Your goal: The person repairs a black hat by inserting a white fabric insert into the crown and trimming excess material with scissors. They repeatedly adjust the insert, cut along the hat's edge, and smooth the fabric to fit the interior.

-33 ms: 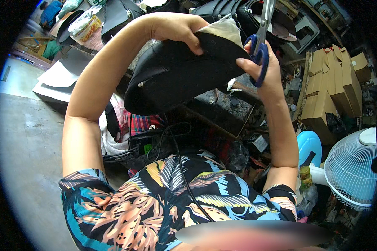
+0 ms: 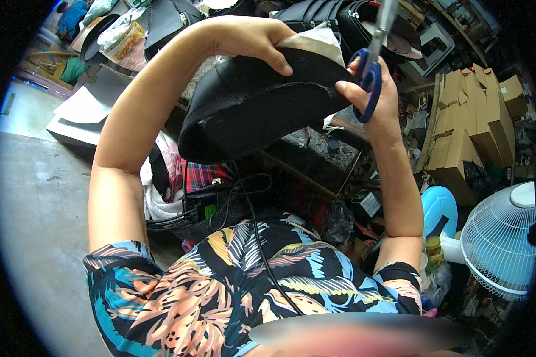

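Note:
Raised in front of me is a curved black leather-like piece (image 2: 250, 113), rounded at its lower left, with a ridge running along its face. White lining cloth (image 2: 315, 43) sticks out past its upper right edge. My left hand (image 2: 259, 44) is closed on the top edge, thumb on the near face and the other fingers hidden behind. Scissors with blue handles (image 2: 372, 89) are in my right hand (image 2: 378, 104), their blades pointing up and away. The right thumb touches the black piece's right end; whether that hand also pinches the piece is unclear.
Black bags (image 2: 309, 16) lie at the back. Flattened brown cartons (image 2: 467, 128) are stacked at the right, near a white-caged fan (image 2: 500, 238). A white sheet (image 2: 86, 104) lies at the left. A black cable (image 2: 256, 232) hangs down in front of my shirt.
The black piece has turned slightly in my hands, so the ridge on its face shows more plainly. The scissor blades have shifted a little.

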{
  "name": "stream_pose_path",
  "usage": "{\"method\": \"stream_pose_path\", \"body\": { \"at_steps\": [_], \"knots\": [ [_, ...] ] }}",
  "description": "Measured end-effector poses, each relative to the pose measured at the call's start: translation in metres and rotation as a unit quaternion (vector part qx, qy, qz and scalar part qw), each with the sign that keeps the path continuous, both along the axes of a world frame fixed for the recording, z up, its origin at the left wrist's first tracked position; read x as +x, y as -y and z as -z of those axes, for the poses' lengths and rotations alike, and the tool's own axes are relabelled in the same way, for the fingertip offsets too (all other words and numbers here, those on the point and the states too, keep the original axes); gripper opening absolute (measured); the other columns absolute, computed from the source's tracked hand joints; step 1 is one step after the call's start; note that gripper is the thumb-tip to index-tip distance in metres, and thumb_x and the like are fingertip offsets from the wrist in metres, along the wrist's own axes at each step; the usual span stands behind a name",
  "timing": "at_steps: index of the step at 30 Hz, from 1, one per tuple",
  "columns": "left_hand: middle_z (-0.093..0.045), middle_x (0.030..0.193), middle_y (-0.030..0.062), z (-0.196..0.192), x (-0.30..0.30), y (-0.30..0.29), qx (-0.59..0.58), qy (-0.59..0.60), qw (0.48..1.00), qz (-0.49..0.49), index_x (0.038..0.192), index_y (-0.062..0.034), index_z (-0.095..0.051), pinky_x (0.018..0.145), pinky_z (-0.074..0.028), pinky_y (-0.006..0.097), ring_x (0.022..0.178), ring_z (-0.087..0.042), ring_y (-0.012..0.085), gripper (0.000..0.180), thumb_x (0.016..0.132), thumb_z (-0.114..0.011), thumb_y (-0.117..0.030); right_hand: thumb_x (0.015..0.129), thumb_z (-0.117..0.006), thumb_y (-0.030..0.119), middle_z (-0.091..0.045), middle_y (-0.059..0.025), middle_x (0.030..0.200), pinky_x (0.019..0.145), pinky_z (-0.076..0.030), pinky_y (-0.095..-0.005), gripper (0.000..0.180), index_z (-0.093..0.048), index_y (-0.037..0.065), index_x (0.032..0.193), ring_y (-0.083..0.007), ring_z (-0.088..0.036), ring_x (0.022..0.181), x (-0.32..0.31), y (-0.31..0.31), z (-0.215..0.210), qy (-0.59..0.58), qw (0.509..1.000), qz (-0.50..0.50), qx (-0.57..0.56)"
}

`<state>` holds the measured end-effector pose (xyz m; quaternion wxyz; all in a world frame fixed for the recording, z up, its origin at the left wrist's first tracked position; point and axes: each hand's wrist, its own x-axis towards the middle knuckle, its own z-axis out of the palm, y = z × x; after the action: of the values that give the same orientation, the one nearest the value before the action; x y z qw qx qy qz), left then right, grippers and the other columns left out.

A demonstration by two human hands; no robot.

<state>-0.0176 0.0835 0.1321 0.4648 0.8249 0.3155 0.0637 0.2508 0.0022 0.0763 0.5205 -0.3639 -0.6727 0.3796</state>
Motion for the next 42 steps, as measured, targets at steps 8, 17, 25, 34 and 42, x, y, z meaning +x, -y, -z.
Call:
{"method": "stream_pose_path", "body": {
  "at_steps": [8, 17, 25, 34, 42],
  "knots": [
    [-0.071, 0.089, 0.0062, 0.0, -0.032, 0.03, -0.079, 0.116, 0.983, -0.122, 0.106, -0.002, -0.071, 0.071, -0.054, 0.025, 0.077, -0.066, 0.0133, 0.042, 0.077, -0.078, -0.031, 0.075, -0.08, 0.008, -0.058, 0.0004, 0.089, 0.078, -0.049, -0.0237, 0.034, -0.056, 0.007, 0.098, -0.0082, -0.057, 0.082, 0.002, 0.002, 0.009, -0.051, 0.992, 0.109, 0.028],
    [-0.07, 0.096, 0.0071, -0.021, -0.07, 0.026, -0.073, 0.062, 0.979, -0.182, 0.117, 0.0014, -0.067, 0.078, -0.054, 0.024, 0.083, -0.066, 0.0136, 0.058, 0.063, -0.068, -0.018, 0.082, -0.077, 0.043, -0.058, -0.0009, 0.082, 0.07, -0.045, -0.0234, 0.049, -0.056, 0.004, 0.103, -0.0082, -0.054, 0.077, 0.076, 0.018, 0.008, 0.117, 0.986, -0.073, -0.097],
    [-0.07, 0.112, 0.0128, -0.012, -0.075, 0.028, -0.15, 0.103, 0.979, -0.096, 0.124, 0.0043, -0.063, 0.097, -0.048, 0.027, 0.098, -0.067, 0.0202, 0.069, 0.057, -0.067, -0.015, 0.077, -0.071, 0.046, -0.06, -0.0057, 0.091, 0.075, -0.046, -0.028, 0.059, -0.058, 0.004, 0.116, -0.0133, -0.056, 0.083, 0.077, 0.028, 0.019, 0.157, 0.929, -0.283, -0.182],
    [-0.069, 0.115, 0.0126, -0.019, -0.07, 0.028, -0.077, 0.049, 0.993, -0.073, 0.123, 0.0027, -0.065, 0.098, -0.048, 0.028, 0.104, -0.065, 0.0196, 0.069, 0.056, -0.067, -0.015, 0.069, -0.069, 0.024, -0.055, -0.0014, 0.073, 0.064, -0.043, -0.0256, 0.035, -0.06, 0.003, 0.096, -0.0106, -0.051, 0.068, 0.056, 0.053, -0.009, 0.225, 0.938, -0.199, -0.171],
    [-0.065, 0.123, 0.0136, -0.023, -0.071, 0.033, -0.235, 0.122, 0.964, -0.022, 0.134, 0.0112, -0.051, 0.099, -0.046, 0.03, 0.107, -0.062, 0.0178, 0.058, 0.078, -0.063, 0.002, 0.078, -0.074, 0.021, -0.053, 0.0019, 0.068, 0.052, -0.04, -0.0214, 0.025, -0.059, 0.002, 0.082, -0.0045, -0.051, 0.058, 0.058, 0.073, -0.018, 0.181, 0.927, -0.173, -0.279]
  ]
}}
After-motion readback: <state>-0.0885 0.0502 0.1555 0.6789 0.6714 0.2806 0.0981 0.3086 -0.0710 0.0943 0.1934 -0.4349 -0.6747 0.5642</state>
